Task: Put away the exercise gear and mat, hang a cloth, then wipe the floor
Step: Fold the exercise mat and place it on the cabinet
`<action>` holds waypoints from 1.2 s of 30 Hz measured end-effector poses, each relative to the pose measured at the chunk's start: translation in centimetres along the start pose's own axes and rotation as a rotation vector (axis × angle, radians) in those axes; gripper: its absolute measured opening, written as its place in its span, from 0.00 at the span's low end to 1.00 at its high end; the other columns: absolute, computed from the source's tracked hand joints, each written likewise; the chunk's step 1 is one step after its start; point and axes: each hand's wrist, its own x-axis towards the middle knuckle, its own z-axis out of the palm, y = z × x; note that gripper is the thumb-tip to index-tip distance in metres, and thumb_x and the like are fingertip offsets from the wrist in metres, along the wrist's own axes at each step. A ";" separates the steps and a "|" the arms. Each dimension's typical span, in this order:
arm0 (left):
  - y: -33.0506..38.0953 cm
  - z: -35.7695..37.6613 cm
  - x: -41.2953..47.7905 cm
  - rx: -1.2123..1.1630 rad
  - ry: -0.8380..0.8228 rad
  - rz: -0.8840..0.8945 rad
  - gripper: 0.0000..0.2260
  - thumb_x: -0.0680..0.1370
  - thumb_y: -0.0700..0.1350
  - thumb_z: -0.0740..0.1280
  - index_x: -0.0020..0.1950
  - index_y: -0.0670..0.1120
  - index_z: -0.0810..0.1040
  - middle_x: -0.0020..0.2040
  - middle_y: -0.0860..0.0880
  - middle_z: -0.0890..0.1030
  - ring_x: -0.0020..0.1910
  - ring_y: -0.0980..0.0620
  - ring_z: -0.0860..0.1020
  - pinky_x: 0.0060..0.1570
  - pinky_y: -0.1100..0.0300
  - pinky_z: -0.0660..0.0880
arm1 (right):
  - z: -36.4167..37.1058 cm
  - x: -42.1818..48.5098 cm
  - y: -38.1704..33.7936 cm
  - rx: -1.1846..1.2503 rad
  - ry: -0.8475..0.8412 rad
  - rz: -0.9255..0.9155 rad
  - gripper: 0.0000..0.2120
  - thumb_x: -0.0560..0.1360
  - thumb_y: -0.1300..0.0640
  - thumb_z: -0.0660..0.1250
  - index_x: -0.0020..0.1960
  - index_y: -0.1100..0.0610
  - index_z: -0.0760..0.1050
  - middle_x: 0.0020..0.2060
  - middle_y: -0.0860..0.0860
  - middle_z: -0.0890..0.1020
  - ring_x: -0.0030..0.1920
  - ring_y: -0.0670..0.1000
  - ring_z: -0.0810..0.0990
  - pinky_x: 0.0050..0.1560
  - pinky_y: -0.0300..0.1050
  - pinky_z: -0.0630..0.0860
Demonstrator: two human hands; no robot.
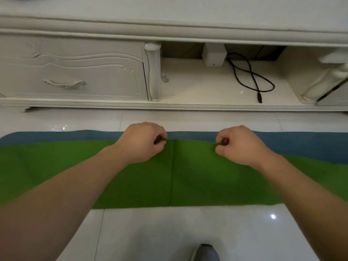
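Pinching the far green edge of the mat (188, 176) with the left hand (141, 144) and the right hand (239, 146) — stretched sideways under both, just as near to each.

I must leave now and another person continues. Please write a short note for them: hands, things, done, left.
Left hand and right hand each pinch the far edge of the green top layer of the mat; its blue layer shows beyond, on the tiled floor before a white cabinet.
Done: nothing finished yet.
Left: put the mat away, gear, cloth, wiping. No gear or cloth in view.
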 end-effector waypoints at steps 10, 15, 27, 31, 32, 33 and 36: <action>-3.7 3.9 5.5 -0.036 0.076 -0.100 0.07 0.80 0.49 0.66 0.56 0.52 0.80 0.51 0.55 0.80 0.48 0.53 0.78 0.47 0.57 0.75 | 4.0 7.2 1.9 -0.120 0.218 -0.069 0.11 0.75 0.52 0.64 0.54 0.53 0.80 0.45 0.48 0.81 0.45 0.51 0.78 0.42 0.42 0.73; -5.1 6.3 7.4 -0.090 0.084 -0.135 0.13 0.79 0.47 0.67 0.63 0.50 0.78 0.58 0.53 0.79 0.55 0.51 0.77 0.55 0.53 0.76 | 6.5 10.4 3.2 -0.117 0.248 -0.114 0.14 0.77 0.53 0.64 0.60 0.55 0.78 0.51 0.52 0.82 0.50 0.52 0.78 0.50 0.45 0.74; -4.4 15.0 3.8 -0.017 -0.219 -0.279 0.38 0.75 0.63 0.67 0.79 0.58 0.51 0.81 0.52 0.48 0.80 0.49 0.46 0.77 0.40 0.45 | 16.7 9.0 5.6 -0.260 -0.113 -0.134 0.41 0.75 0.34 0.60 0.79 0.49 0.47 0.79 0.51 0.43 0.78 0.55 0.43 0.74 0.54 0.38; -4.6 18.7 2.2 -0.009 -0.324 -0.336 0.40 0.74 0.67 0.64 0.80 0.59 0.47 0.81 0.52 0.41 0.79 0.47 0.38 0.74 0.34 0.41 | 19.8 8.4 6.8 -0.269 -0.187 -0.125 0.41 0.75 0.31 0.56 0.80 0.49 0.44 0.79 0.51 0.41 0.78 0.54 0.39 0.75 0.59 0.39; -4.6 19.4 2.0 -0.008 -0.339 -0.342 0.41 0.74 0.68 0.63 0.80 0.59 0.46 0.81 0.52 0.39 0.79 0.47 0.37 0.74 0.33 0.41 | 20.2 8.3 7.1 -0.268 -0.193 -0.116 0.41 0.76 0.31 0.54 0.80 0.49 0.43 0.79 0.51 0.40 0.78 0.55 0.39 0.76 0.60 0.40; -4.6 20.0 1.8 -0.007 -0.348 -0.348 0.41 0.74 0.68 0.63 0.80 0.59 0.45 0.80 0.52 0.37 0.78 0.47 0.35 0.74 0.33 0.40 | 20.6 8.3 7.3 -0.266 -0.197 -0.108 0.41 0.76 0.31 0.53 0.80 0.49 0.43 0.79 0.51 0.40 0.78 0.55 0.38 0.76 0.61 0.41; -4.7 21.6 1.8 -0.002 -0.341 -0.365 0.42 0.74 0.70 0.61 0.79 0.61 0.41 0.79 0.52 0.32 0.77 0.46 0.31 0.73 0.32 0.37 | 21.4 8.5 7.8 -0.261 -0.198 -0.103 0.40 0.76 0.30 0.51 0.79 0.49 0.41 0.79 0.51 0.39 0.78 0.55 0.37 0.76 0.62 0.41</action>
